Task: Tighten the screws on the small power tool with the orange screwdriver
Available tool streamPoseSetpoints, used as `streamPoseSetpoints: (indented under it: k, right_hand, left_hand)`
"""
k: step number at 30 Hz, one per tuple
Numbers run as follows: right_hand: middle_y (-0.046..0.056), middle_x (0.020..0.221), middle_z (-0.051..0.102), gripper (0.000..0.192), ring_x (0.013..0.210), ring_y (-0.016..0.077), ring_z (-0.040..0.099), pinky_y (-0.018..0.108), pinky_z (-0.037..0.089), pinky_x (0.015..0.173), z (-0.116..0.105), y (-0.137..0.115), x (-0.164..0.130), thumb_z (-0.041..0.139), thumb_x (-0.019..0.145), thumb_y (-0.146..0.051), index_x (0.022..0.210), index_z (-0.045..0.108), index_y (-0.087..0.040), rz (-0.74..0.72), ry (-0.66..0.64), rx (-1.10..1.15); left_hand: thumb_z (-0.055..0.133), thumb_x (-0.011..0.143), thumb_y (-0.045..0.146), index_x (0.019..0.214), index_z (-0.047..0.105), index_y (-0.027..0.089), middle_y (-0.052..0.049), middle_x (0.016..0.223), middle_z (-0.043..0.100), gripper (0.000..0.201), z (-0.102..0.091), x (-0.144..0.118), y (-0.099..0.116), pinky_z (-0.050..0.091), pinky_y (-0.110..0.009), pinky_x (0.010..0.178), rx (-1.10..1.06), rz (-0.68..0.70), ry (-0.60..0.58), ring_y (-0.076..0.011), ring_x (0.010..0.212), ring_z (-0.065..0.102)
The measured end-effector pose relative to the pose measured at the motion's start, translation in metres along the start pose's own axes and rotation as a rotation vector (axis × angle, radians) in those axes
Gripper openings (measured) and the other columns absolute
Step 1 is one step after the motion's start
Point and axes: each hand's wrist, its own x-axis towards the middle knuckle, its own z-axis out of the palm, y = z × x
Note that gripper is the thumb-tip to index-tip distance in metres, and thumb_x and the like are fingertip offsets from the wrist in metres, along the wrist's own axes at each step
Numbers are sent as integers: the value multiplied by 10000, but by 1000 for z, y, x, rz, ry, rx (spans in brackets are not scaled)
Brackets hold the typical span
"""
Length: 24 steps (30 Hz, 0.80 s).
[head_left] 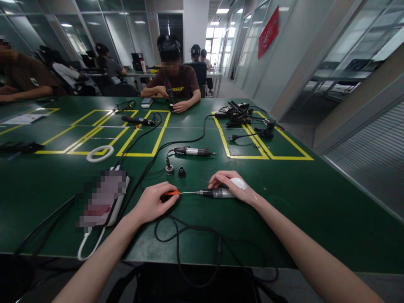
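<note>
On a green table (315,210), a silver-and-black electric screwdriver (217,192) lies crosswise before the wearer, its nose pointing left and its rear end hidden under the right hand (232,185). That hand's fingers are bent and close together along the tool's far side; whether they grip it I cannot tell. A white patch marks the back of the hand. Left of the electric screwdriver, the left hand (159,198) has its fingers clamped on an orange-and-black handle (172,193). A thin metal shaft (189,192) spans the gap from this handle to the tool's nose. Nearer the wearer than the electric screwdriver, a black cable (192,227) loops loosely. Beyond it lie a small black cone-shaped cap (182,172) and, farther, a second electric screwdriver (193,151). Well to its left are a white ring (97,160) and a blurred-out device (105,195) with a white cord. Beyond it to the right is a tangle of black cables (237,113); across the table sits a co-worker (183,82) wearing a headset.
</note>
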Motion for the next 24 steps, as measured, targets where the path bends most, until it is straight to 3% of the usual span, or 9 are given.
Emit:
streamPoseSetpoints:
  k: [21,24]
  right_hand:
    - [84,804,794,573,737,205,678,338,547,749,7,-5,-4,601,916,-706,736,767,-188,-72,30,-98]
    - [83,805,791,585,748,208,674,337,536,745,9,-4,-5,590,919,-714,733,769,-188,-75,43,-107]
  left_hand:
    - [601,952,342,985,722,181,-59,926,767,204,-1,0,0,535,-256,762,-69,-4,29,-165,818,711]
    - [615,941,339,915,701,174,-51,879,750,187,-3,1,2,533,-252,739,-96,-12,49,-154,774,685]
